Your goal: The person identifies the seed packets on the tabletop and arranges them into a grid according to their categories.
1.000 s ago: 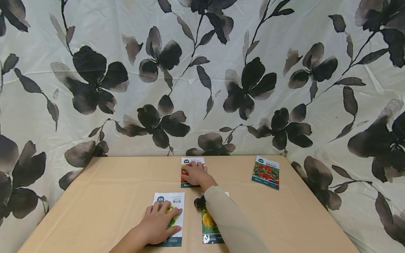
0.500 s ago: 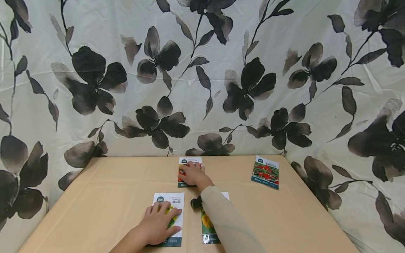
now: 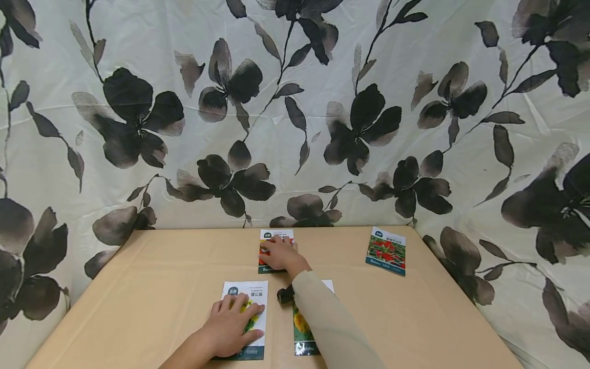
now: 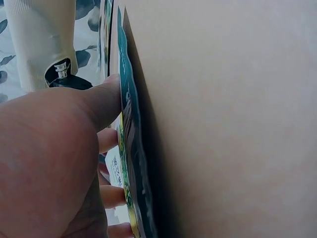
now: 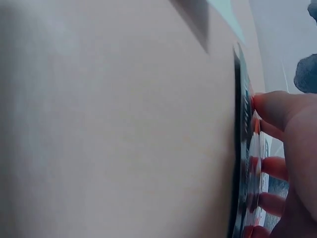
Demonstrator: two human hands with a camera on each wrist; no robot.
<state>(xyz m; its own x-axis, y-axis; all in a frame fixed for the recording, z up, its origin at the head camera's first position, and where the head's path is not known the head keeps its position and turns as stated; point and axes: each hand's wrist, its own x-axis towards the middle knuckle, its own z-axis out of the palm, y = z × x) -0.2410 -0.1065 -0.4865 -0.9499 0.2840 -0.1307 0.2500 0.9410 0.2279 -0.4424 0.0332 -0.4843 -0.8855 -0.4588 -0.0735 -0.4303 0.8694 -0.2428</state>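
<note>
My left hand (image 3: pixel 230 328) rests with spread fingers on a white seed packet (image 3: pixel 251 288) with a yellow-flower picture and a teal bottom band. In the left wrist view, its thumb and fingertips touch the face of that packet (image 4: pixel 130 99), which lies on the table. Farther back, my right hand (image 3: pixel 280 253) lies on a smaller-looking seed packet (image 3: pixel 267 269) with a red picture, covering most of it. The right wrist view has those fingertips pressing on the packet's face (image 5: pixel 247 163). Under the right forearm lies a third seed packet (image 3: pixel 301 335) with orange-yellow flowers, partly hidden.
A seed packet with red flowers (image 3: pixel 386 251) lies slightly turned at the back right of the beige table (image 3: pixel 161 287). Behind the table's far edge hangs a white curtain (image 3: pixel 286 133) with dark flowers. A black wrist device (image 3: pixel 285 295) sits at the right cuff.
Between the first two frames my right hand slid the red-picture packet slightly to the left, and since then it has hardly moved. The left hand and its packet have stayed in place.
</note>
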